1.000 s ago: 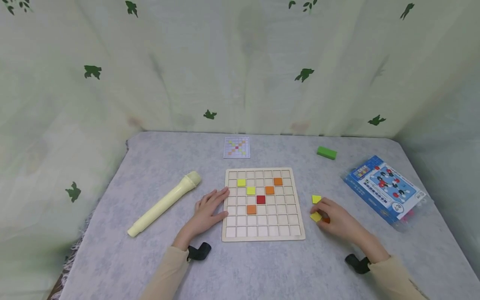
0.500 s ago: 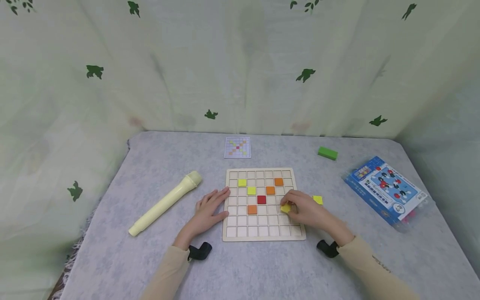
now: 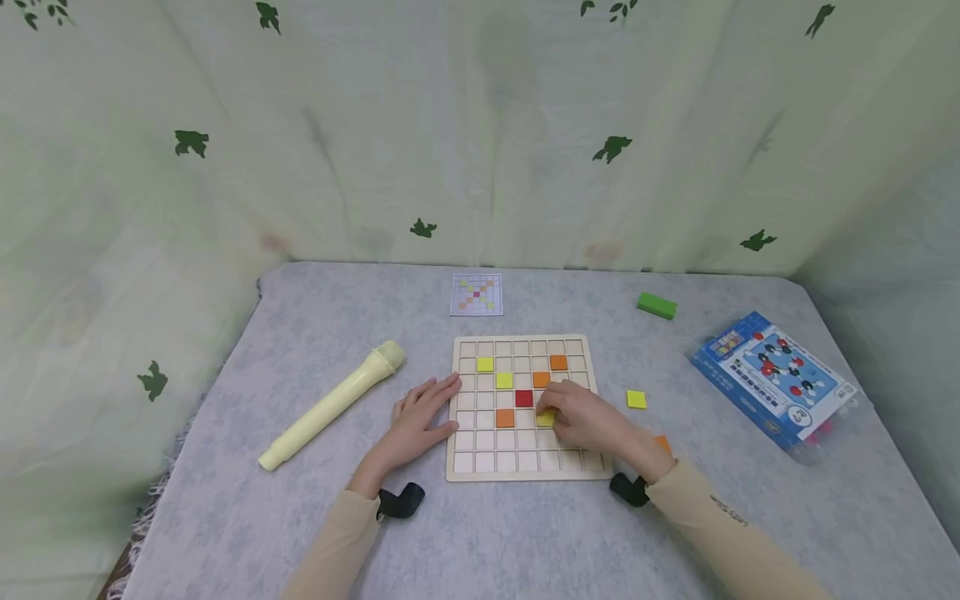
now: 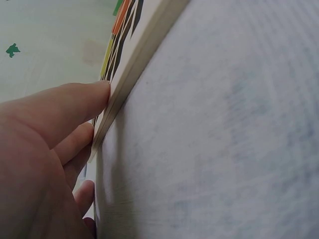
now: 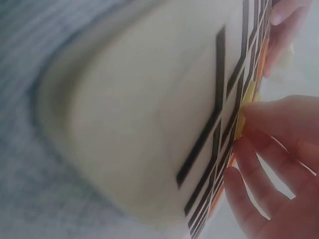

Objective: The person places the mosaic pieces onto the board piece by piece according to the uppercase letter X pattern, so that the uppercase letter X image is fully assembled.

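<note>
A wooden grid board (image 3: 472,472) lies mid-table. In its squares sit two yellow tiles, a red tile (image 3: 523,398) and several orange ones. My right hand (image 3: 588,417) pinches a yellow tile (image 3: 545,419) by its edges, low over a square just right of and below the red tile. In the right wrist view, thumb and fingertips hold that yellow tile (image 5: 243,112) at the board's surface. My left hand (image 3: 412,423) rests along the board's left edge, fingers extended; the left wrist view shows its fingertips touching the board's rim (image 4: 142,55).
Right of the board lie a loose yellow tile (image 3: 636,400) and an orange tile (image 3: 663,443), partly hidden by my right arm. A pattern card (image 3: 476,295) lies behind the board. Around stand a cream microphone-shaped stick (image 3: 330,407), a green block (image 3: 657,306) and a blue box (image 3: 772,379).
My right hand has picked up a yellow tile from the table right of the board and carried it left over the grid. The left hand has stayed at the board's edge.
</note>
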`<state>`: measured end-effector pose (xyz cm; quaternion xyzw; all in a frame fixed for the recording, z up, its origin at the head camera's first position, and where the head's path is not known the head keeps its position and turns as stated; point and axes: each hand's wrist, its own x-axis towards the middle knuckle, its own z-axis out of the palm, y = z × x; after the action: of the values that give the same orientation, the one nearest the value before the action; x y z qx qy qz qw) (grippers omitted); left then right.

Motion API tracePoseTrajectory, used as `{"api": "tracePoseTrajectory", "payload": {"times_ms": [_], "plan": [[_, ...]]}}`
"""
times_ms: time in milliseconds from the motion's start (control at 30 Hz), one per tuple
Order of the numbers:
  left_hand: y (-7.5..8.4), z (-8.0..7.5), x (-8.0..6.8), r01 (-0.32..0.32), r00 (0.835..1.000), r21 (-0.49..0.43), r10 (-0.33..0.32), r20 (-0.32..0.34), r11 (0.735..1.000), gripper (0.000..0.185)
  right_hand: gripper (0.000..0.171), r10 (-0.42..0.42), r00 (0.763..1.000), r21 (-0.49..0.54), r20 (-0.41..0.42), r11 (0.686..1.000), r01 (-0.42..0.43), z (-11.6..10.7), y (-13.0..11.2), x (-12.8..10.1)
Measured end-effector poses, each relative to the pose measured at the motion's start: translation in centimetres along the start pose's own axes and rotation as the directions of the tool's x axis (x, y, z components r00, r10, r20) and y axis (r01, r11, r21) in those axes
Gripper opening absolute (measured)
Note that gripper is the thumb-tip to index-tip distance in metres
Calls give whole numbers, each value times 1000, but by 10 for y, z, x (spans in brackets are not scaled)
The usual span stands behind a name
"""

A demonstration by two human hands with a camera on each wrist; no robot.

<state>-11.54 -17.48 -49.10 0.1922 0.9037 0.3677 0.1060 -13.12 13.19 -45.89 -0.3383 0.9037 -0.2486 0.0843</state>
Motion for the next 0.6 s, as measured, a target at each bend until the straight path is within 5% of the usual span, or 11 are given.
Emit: {"api": "tracePoseTrajectory", "payload": {"times_ms": [300,600], "plan": [[1,0,2,3,1000,17,-3,9,1000,64,25,161,984,150,-79,978,-148,-21,26,-44],[2,0,-1,3,1000,22,-3,-5,1000,63,27,222,973,102,-69,971,-215,-36,61,-110]]}}
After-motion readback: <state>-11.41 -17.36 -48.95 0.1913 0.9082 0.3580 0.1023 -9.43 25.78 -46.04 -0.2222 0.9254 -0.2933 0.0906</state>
